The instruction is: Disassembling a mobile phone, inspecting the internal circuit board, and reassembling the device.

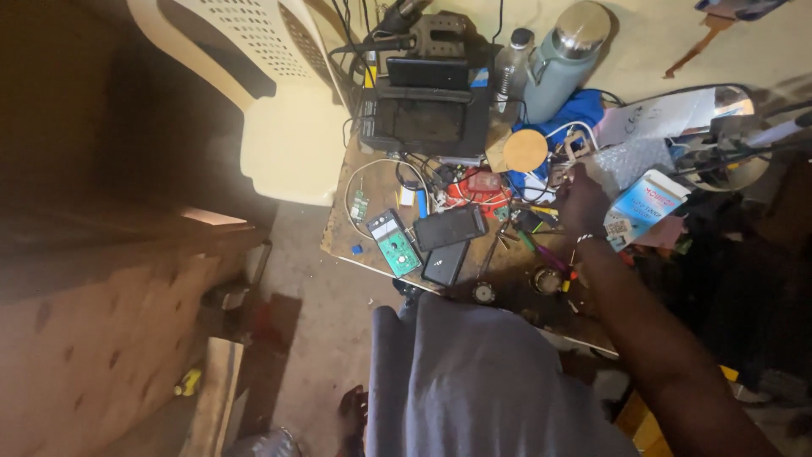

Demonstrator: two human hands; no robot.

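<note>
My right hand [582, 203] reaches out over a cluttered wooden workbench [338, 241], seen from its back with the fingers curled. It hovers among wires and small tools, next to a blue and white carton [647, 203] and just below a sheet of bubble wrap [630, 161]. Whether the fingers pinch anything is hidden. A round wooden disc [525, 150] lies to the hand's left. Further left lie a black phone [450, 227], a second dark phone [445, 262] and a green circuit board [397, 250]. My left hand is out of sight.
A black box-shaped device [427, 106] and a grey-green bottle [558, 63] stand at the bench's far edge. A white plastic chair [271, 93] stands to the left. Screwdrivers [545, 254] lie near my wrist. My grey-clothed lap [474, 381] fills the foreground; a wooden cabinet [93, 338] stands at left.
</note>
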